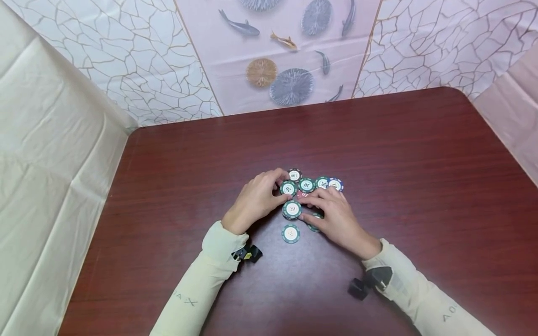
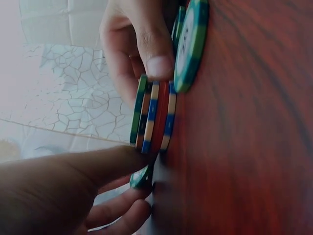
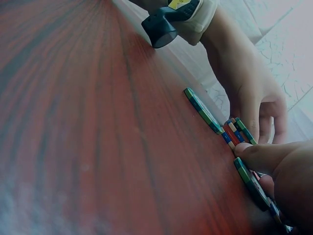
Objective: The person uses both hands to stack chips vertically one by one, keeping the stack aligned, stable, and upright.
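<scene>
A short stack of poker chips [image 1: 292, 209], a green 20 chip on top, stands on the table between both hands. In the left wrist view its edges show green, black, blue and red layers. My left hand [image 1: 259, 196] touches the stack's far side with the thumb; its bent fingers reach around a green chip [image 1: 288, 188], with a gap beside it. My right hand [image 1: 336, 215] grips the stack's right side, thumb [image 2: 160, 66] against the edge. Its fingers partly cover a red chip [image 1: 302, 194], and another green chip [image 1: 314, 227] lies half under the hand.
Behind the hands lie a black 100 chip [image 1: 294, 175], two green chips [image 1: 307, 185] and a blue-edged chip [image 1: 336, 184]. A single green chip [image 1: 291, 234] lies nearer the body. The dark red table [image 1: 189, 154] meets patterned cloth [image 1: 290, 51] at the back.
</scene>
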The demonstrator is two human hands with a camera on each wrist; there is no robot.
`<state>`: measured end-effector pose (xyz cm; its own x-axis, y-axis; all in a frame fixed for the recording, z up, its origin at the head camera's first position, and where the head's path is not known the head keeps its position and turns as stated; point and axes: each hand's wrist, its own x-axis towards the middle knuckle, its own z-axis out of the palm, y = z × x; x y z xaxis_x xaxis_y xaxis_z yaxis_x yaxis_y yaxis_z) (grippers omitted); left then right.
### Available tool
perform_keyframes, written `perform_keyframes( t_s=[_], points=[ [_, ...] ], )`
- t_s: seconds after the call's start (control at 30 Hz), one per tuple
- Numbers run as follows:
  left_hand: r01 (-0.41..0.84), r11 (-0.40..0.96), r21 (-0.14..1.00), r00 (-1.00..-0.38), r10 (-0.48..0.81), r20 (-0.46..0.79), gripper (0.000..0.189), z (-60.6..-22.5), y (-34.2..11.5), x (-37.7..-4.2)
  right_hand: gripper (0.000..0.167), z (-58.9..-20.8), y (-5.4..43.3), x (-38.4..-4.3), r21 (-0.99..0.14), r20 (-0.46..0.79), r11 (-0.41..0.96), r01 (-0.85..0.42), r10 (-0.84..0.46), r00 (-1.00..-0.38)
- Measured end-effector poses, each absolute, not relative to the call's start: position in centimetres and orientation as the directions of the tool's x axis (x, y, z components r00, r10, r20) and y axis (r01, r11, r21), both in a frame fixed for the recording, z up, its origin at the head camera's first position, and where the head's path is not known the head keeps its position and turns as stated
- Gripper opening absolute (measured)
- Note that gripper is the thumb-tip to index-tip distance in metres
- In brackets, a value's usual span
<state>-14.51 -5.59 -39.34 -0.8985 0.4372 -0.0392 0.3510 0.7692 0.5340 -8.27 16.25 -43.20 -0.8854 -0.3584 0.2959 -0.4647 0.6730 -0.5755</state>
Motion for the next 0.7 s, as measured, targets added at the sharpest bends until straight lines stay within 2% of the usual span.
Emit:
perform_keyframes(
  t_s=[0.27, 0.57, 0.7],
  points=[
    [0.399, 0.744, 0.537, -0.865, 0.500, -0.051, 0.040, -39.0, -6.4, -15.0, 0.033, -43.1, 16.4, -8.4, -0.573, 0.295, 0.673, -0.467, -0.363, -0.884],
    [0.543, 0.736, 0.404, -0.802, 0.597, -0.010, 0.042, -39.1, -7.4, -15.0, 0.035, -43.3, 16.3, -8.2, -0.577, 0.291, 0.673, -0.463, -0.360, -0.886],
    [0.550, 0.724, 0.415, -0.803, 0.596, 0.024, 0.040, -38.8, -8.0, -15.2, 0.035, -43.3, 16.3, -8.3, -0.576, 0.291, 0.673, -0.464, -0.361, -0.886]
  ],
)
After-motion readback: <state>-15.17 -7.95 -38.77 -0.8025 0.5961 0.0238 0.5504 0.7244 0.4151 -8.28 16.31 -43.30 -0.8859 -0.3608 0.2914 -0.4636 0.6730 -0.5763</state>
